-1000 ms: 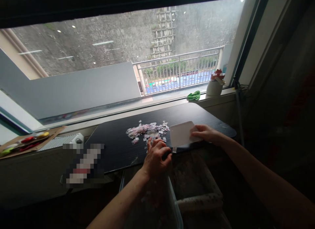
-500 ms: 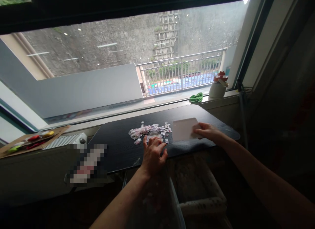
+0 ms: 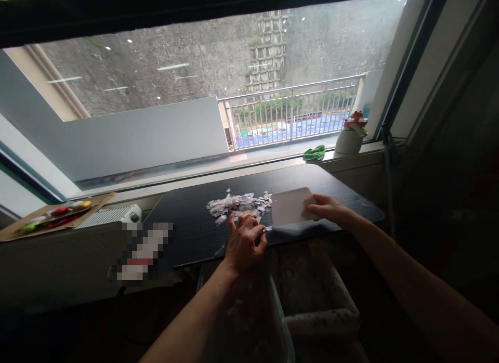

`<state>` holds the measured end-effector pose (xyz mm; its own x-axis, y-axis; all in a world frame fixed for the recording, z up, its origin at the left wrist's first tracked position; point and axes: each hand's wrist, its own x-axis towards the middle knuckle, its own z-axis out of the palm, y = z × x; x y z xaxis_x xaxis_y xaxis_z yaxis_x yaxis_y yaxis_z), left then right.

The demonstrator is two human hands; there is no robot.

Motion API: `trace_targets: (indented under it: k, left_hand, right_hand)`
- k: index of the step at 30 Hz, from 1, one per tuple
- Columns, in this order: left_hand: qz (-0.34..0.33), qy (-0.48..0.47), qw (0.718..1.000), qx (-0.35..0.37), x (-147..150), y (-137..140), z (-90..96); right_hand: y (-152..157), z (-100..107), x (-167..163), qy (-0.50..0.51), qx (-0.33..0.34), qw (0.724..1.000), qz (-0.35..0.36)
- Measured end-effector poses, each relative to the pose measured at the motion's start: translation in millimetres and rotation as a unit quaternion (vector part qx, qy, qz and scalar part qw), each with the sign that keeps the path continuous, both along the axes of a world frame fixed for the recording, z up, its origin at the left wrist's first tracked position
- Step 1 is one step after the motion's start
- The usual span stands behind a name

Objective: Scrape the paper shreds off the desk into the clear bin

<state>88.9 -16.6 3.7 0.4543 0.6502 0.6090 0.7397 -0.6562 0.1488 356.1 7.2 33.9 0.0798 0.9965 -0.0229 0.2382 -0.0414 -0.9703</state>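
A heap of torn paper scraps (image 3: 234, 203) lies on the dark tabletop (image 3: 187, 238). My left hand (image 3: 245, 241) is at the heap's near edge, fingers bent and apart over the scraps; its fingertips partly hide what they touch. Beside its thumb is a small loose scrap (image 3: 267, 229). In my right hand (image 3: 329, 208) is a white rectangular board (image 3: 290, 207) with rounded corners, gripped by its right end. The board is tilted with its left edge beside the heap's right side. Whether its lower edge touches the tabletop, I cannot tell.
Below the table's front edge are a clear plastic bin (image 3: 286, 332) and a pale-rimmed container (image 3: 319, 321). A green cloth (image 3: 314, 153) and a white jug (image 3: 349, 139) with an orange top stand on the windowsill. Cardboard (image 3: 50, 222) with colourful items is at left.
The white board has shifted slightly left, nearer the heap and my left hand. A scrap now lies between my left thumb and the board's lower left corner. The camera view has shifted slightly.
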Motion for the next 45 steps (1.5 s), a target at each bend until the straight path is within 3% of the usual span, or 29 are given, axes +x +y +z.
trace_targets:
  k: [6, 17, 25, 29, 37, 45]
  left_hand:
    - [0.031, -0.005, 0.999, -0.014, 2, 0, 0.7]
    - [-0.016, 0.013, 1.000, -0.018, -1, -1, 1.3]
    - [-0.001, -0.048, 0.999, -0.003, -1, -1, -0.6]
    - [0.011, -0.083, 0.996, 0.007, -3, 1, -3.2]
    - [0.000, -0.087, 0.996, 0.008, -3, 2, -3.6]
    - [0.002, -0.086, 0.996, 0.014, -3, 1, -2.3]
  right_hand:
    - [0, 5, -16, 0.017, -0.033, 0.999, 0.002]
    - [-12, 14, -11, 0.046, -0.088, 0.993, 0.059]
    - [-1, 9, -22, 0.053, -0.041, 0.997, 0.040]
    - [2, 6, -24, 0.049, -0.057, 0.995, 0.069]
    - [-4, 8, 8, 0.052, -0.084, 0.991, 0.095]
    - [6, 8, -14, 0.036, -0.083, 0.990, 0.110]
